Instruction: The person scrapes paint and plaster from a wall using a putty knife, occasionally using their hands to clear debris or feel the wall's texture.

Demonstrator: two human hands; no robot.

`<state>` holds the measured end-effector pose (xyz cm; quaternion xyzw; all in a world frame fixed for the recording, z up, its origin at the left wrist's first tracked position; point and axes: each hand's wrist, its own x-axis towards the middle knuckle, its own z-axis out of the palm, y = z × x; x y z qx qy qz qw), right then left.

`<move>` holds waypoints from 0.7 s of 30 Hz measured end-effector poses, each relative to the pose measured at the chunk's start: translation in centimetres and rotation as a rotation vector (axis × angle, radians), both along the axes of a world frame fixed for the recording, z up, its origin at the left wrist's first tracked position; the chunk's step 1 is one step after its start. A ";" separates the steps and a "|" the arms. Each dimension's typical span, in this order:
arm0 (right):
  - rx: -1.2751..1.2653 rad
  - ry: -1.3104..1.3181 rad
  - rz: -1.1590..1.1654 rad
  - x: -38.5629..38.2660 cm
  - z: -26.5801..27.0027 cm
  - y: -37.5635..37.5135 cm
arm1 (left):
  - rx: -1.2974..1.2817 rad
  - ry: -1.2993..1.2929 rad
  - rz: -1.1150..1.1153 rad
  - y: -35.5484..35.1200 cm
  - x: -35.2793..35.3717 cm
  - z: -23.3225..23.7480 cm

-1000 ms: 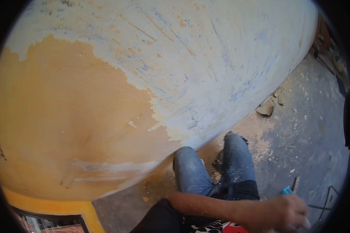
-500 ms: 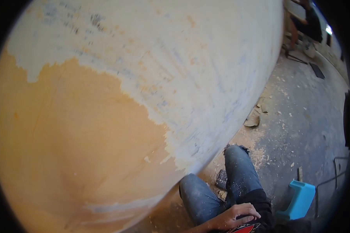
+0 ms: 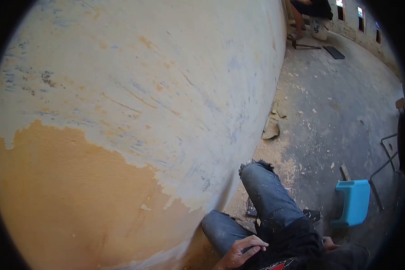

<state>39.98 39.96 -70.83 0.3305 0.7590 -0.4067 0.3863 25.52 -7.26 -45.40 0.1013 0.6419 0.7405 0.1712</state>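
Note:
A huge curved shell (image 3: pixel 135 76) fills the left side, with a whitish, scuffed layer above. Below a ragged edge lies a bare orange-tan patch (image 3: pixel 76 189). My left hand (image 3: pixel 245 250) rests over my lap, fingers loosely extended and thumb near them; I see nothing held. It is apart from the shell. At my right hip, part of my right hand (image 3: pixel 330 244) shows beside the dark shirt; its fingers are mostly hidden. My dusty jeans (image 3: pixel 267 191) are bent at the knees close to the shell's lower edge.
A blue plastic stool (image 3: pixel 356 202) lies on its side at right, beside a thin metal frame (image 3: pixel 384 157). Flakes and a curled scrap (image 3: pixel 271 129) litter the concrete floor (image 3: pixel 328 117). Another person (image 3: pixel 317 8) sits at the far end near a dark flat piece (image 3: pixel 334 52).
My view has swung right, so the shell sits further left and lower. My left hand has shifted left over my lap. My right hand has come into view at the hip.

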 end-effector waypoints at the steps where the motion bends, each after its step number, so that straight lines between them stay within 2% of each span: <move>1: 0.006 -0.011 0.017 0.3 0.2 -0.6 | -0.030 -0.009 -0.036 -0.9 0.3 -0.4; 3: 0.020 -0.030 0.059 1.6 1.0 -1.5 | -0.052 -0.025 -0.068 -2.0 1.2 -1.3; 7: 0.062 -0.017 0.146 1.0 2.3 -2.5 | 0.062 -0.083 0.069 -2.9 3.1 -3.1; 9: 0.102 -0.003 0.208 -0.3 3.3 -2.0 | -0.144 -0.095 0.180 -2.5 4.1 -3.4; 12: 0.186 0.051 0.314 -4.7 5.5 0.5 | -0.142 -0.105 0.262 -1.9 4.3 -3.1; 14: 0.244 0.103 0.390 -8.6 6.9 2.6 | -0.130 -0.149 0.413 -2.1 5.5 -5.2; 16: 0.286 0.151 0.473 -12.7 8.2 4.0 | -0.051 -0.301 0.750 -2.6 9.2 -10.7; 17: 0.300 0.177 0.519 -15.0 8.6 4.5 | -0.051 -0.080 0.978 -1.3 10.1 -10.2; 18: 0.311 0.206 0.570 -17.8 8.9 4.7 | -0.132 -0.092 1.124 -1.2 12.4 -10.6; 19: 0.319 0.240 0.624 -21.0 9.1 4.7 | -0.345 -0.169 1.293 -0.1 15.2 -12.0; 21: 0.336 0.309 0.741 -28.2 9.7 4.3 | -0.331 -0.132 1.371 0.7 13.9 -13.2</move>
